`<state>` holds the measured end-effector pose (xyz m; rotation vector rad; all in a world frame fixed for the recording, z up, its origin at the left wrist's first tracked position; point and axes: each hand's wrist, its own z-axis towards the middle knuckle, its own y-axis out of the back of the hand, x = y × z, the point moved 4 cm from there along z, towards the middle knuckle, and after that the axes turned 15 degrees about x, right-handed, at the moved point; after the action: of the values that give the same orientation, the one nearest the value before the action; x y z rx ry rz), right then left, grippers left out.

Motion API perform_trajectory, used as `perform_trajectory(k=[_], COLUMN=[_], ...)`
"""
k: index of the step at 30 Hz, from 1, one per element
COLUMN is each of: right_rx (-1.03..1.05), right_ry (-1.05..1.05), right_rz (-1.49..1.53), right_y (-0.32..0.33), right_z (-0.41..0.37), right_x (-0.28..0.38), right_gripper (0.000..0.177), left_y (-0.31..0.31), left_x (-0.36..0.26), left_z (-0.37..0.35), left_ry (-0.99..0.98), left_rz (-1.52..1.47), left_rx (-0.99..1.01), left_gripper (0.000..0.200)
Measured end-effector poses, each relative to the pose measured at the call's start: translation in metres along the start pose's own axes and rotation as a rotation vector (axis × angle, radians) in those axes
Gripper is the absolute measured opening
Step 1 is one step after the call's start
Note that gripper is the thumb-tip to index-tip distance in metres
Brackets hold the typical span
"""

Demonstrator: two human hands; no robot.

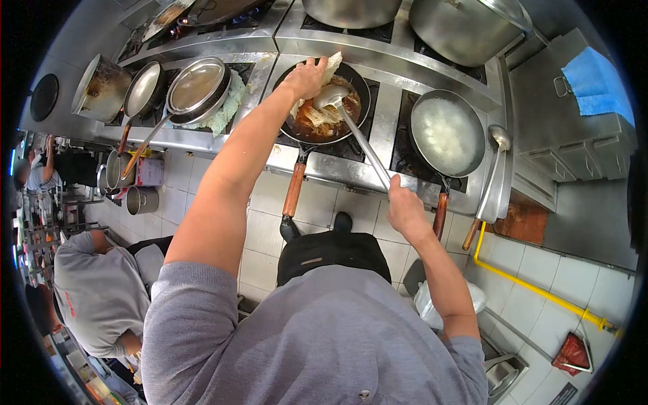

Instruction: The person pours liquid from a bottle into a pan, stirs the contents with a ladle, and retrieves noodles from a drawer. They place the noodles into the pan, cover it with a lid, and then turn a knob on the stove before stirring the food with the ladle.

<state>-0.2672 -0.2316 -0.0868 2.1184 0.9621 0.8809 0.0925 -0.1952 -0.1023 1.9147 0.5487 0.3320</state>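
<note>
My left hand (307, 77) is over the far side of a dark frying pan (369, 101), its fingers closed on a pale, crumpled leaf-like piece (333, 65). More pale, wrinkled pieces lie in brown sauce (312, 129) inside this pan. With its fingers wrapped round the long metal handle, my right hand (407, 210) holds a ladle (368, 145). The ladle's bowl rests among the food in the pan. A wooden pan handle (295, 190) points toward my body, and neither hand touches it.
A pan of cloudy, bubbling liquid (445, 135) stands on the right burner, beside another ladle (499, 138). To the left are a strainer over a bowl (197, 86) and a small pan (143, 89). Large pots (466, 30) stand behind. A co-worker (101, 290) is bent over at left.
</note>
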Motion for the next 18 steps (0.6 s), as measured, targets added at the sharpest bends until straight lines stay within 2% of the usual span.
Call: perform_trajectory(k=[8,11,14,17,18], right_rx=[0.021,0.023,0.016,0.023,0.012], right_ry=[-0.022,-0.021,-0.015,-0.006,-0.005], right_rz=[0.015,0.015,0.021,0.028,0.026], right_y=[-0.003,-0.004,-0.004,-0.003,-0.003], right_z=[0.000,-0.001,-0.002,-0.005,-0.004], right_x=[-0.005,-0.007,-0.009,-0.009,-0.010], right_gripper=[0.037,0.038,0.038,0.039,0.039], left_y=[0.001,0.000,-0.002,-0.004,-0.003], left_x=[-0.003,-0.007,-0.007,-0.008,-0.008], left_z=[-0.001,0.002,0.003,0.004,0.004], left_ry=[0.003,-0.002,0.005,-0.025,-0.030], left_rz=[-0.052,-0.031,-0.020,0.004,0.011], left_rx=[0.003,0.010,-0.002,-0.033,-0.037], left_gripper=[0.064,0.079,0.080,0.061,0.063])
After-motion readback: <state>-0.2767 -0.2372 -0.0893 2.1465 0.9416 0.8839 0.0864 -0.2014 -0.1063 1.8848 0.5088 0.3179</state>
